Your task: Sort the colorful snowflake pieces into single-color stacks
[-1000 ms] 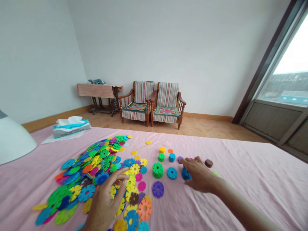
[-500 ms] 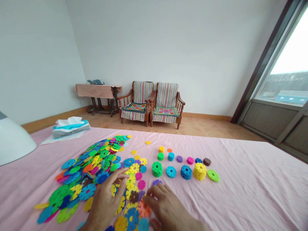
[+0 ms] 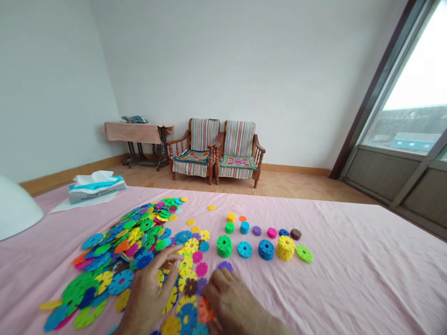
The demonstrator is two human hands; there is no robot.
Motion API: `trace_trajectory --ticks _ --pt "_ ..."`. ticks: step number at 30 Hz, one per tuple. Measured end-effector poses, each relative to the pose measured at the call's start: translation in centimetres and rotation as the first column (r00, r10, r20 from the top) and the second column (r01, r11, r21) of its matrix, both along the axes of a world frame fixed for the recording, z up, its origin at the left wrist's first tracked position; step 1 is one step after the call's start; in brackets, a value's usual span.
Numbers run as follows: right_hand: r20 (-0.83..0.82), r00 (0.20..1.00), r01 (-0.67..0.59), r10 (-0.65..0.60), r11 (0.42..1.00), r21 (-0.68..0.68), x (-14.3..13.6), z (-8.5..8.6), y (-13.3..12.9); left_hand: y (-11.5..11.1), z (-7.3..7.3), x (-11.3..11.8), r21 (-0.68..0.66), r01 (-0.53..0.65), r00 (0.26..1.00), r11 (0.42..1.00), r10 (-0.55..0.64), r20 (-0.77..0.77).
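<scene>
My left hand (image 3: 150,288) rests over the loose plastic snowflake discs, thumb and fingers apart, with nothing visible held between them. Below its fingertips lie yellow discs (image 3: 186,264). My right hand (image 3: 237,302) is closed, its curled fingers and thumb at the edge of an orange snowflake disc (image 3: 205,310); the grip itself is partly hidden. A brown disc (image 3: 190,288) and a blue disc (image 3: 187,315) lie left of it. One purple disc (image 3: 225,265) shows just beyond the right knuckles.
A large mixed disc heap (image 3: 139,232) spreads on the left. Sorted pieces stand in rows at centre right, including a green stack (image 3: 224,246), a blue stack (image 3: 266,250) and a yellow stack (image 3: 285,248). A tissue pack (image 3: 96,187) sits at the far left on the pink cloth (image 3: 349,270).
The view has shifted slightly. My right hand has closed more and moved a little nearer, and the orange disc has slid slightly toward me. My left hand stays about where it was.
</scene>
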State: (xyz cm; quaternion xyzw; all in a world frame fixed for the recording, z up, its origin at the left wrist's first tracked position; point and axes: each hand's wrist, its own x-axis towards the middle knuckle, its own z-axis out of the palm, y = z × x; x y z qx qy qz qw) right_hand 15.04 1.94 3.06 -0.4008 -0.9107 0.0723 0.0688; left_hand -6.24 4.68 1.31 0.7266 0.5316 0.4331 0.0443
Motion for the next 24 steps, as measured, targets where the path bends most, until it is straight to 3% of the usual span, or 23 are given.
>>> trace_trajectory --ticks 4,9,13,20,24 --pt "0.034 0.999 0.010 -0.008 0.998 -0.068 0.8 -0.3 -0.2 -0.1 0.0 0.0 -0.005 -0.006 1.000 1.000 0.006 0.005" --pt "0.009 0.993 0.118 -0.118 0.982 -0.147 2.3 0.0 -1.1 -0.2 0.4 0.4 0.002 -0.003 1.000 1.000 0.003 0.009" --pt "-0.014 0.988 0.153 -0.157 0.979 -0.138 2.8 -0.4 -1.5 -0.2 0.6 0.5 0.009 -0.004 1.000 1.000 0.004 0.028" --pt "0.094 0.978 0.190 -0.187 0.981 -0.029 2.6 -1.4 -1.7 -0.2 0.2 0.3 -0.017 -0.009 1.000 1.000 0.009 0.007" --pt "-0.008 0.958 0.286 -0.287 0.957 -0.044 3.7 -1.6 -1.5 -0.1 0.1 0.2 -0.001 -0.008 1.000 1.000 0.008 0.007"
